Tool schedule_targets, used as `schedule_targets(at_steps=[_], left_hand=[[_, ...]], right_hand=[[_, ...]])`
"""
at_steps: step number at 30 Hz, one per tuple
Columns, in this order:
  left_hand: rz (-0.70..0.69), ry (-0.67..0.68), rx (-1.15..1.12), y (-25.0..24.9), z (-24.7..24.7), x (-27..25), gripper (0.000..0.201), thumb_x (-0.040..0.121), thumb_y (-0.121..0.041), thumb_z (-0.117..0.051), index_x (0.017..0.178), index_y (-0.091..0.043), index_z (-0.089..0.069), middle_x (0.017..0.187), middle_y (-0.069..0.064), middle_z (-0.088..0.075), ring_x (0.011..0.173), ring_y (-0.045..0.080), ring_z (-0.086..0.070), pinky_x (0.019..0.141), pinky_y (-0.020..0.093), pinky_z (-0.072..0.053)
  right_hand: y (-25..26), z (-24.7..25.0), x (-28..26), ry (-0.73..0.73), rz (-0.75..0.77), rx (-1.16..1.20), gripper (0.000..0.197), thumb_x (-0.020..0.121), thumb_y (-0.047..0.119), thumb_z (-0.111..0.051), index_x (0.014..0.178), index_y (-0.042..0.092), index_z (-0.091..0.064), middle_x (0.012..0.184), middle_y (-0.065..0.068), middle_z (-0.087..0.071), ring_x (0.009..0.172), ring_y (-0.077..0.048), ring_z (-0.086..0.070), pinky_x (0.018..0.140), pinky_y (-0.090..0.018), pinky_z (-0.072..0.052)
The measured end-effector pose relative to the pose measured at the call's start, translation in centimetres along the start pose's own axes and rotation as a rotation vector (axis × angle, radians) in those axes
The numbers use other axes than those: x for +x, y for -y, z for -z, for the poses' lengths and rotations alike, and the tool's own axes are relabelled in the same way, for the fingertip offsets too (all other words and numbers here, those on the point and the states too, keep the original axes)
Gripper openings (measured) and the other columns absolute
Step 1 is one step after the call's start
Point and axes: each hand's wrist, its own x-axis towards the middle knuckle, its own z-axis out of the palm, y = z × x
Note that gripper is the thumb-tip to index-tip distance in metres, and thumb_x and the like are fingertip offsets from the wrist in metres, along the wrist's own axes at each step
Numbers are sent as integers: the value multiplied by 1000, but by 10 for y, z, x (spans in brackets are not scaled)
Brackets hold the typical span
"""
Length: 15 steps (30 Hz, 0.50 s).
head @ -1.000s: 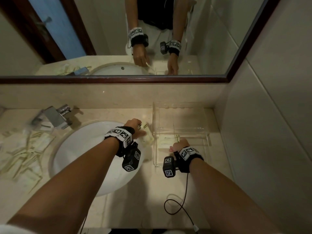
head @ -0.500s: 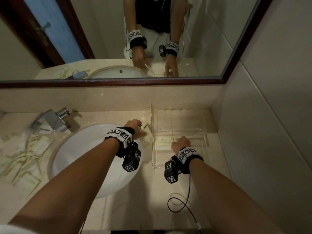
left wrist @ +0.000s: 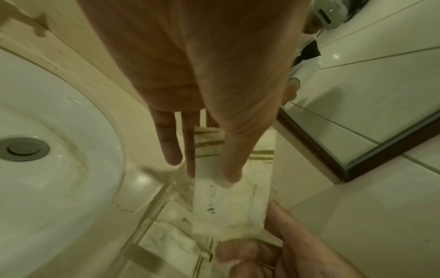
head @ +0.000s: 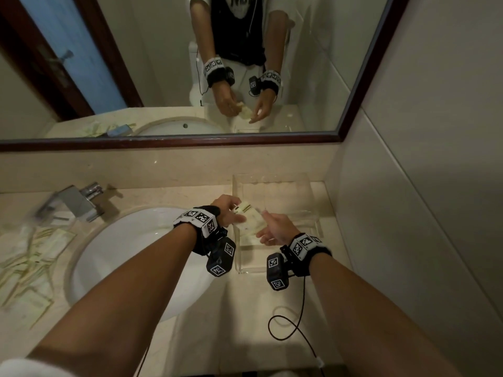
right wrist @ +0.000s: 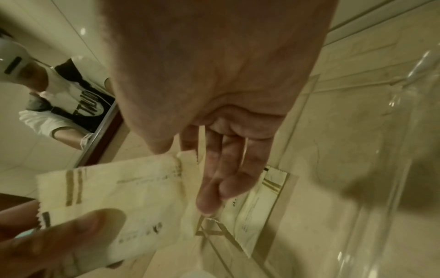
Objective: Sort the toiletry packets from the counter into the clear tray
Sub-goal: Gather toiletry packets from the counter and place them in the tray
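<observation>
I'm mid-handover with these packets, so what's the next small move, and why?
Probably pinch the right hand onto the cream striped toiletry packet and draw it from the grip of the left hand. The right thumb and fingers flank the packet's end, and the clear plastic tray, holding one flat packet, lies below.

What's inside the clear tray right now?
One toiletry packet lies flat on the floor of the clear tray, in its near part. The right hand and the held packets in the left hand hang over it, so any more beneath them are hidden.
</observation>
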Motion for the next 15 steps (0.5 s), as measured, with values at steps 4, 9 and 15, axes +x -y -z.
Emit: schedule_targets(at_steps=[4, 9, 15], left_hand=[[8, -1, 25, -12, -2, -4, 32, 83, -26, -70, 109, -9, -63, 90, 6, -68, 72, 18, -64, 60, 24, -49], [4, -1, -5, -27, -8, -8, 35, 85, -27, -67, 113, -11, -54, 90, 4, -65, 58, 11, -63, 50, 21, -47], [-37, 77, -72, -43, -22, -10, 28, 83, -30, -68, 97, -12, -52, 82, 11, -70, 65, 23, -66, 68, 36, -58]], right_hand=[[-2, 9, -1, -36, 49, 69, 21, 94, 23, -61, 106, 6, -58, 84, -19, -65, 56, -21, -61, 55, -29, -56], [0, 13, -10, 129, 143, 36, 29, 83, -11, -65, 109, -1, -55, 99, -19, -62, 76, -23, -66, 59, -26, -60], [2, 4, -18, 193, 140, 4, 34, 76, 0, -78, 100, 16, -59, 103, -5, -63, 93, -23, -67, 73, -32, -61]])
